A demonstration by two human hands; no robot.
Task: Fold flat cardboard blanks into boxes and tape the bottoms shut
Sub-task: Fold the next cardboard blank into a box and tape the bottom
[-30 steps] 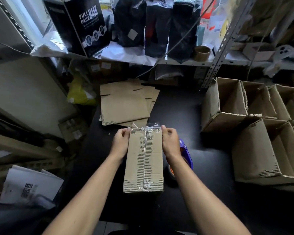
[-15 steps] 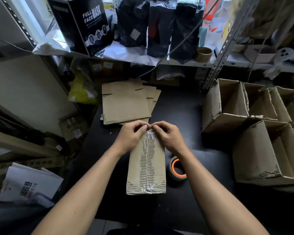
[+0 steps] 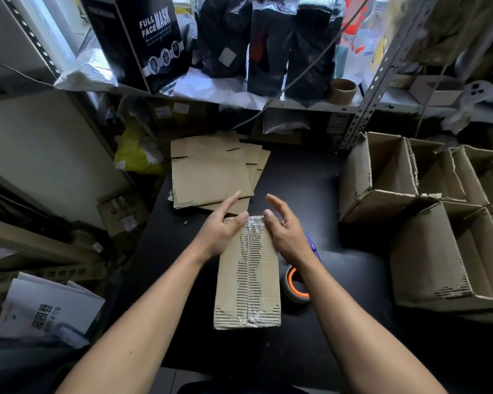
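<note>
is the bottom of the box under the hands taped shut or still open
Taped shut: the box shows both flaps meeting under clear tape along its seam.

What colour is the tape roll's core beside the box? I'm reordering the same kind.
Orange, inside the tape roll; the head view shows it.

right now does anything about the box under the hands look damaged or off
Yes. The box has its outer paper torn away down the middle and at the near edge, baring the corrugated ribs under the clear tape. The finished boxes at right show similar scuffed, ragged edges.
</note>
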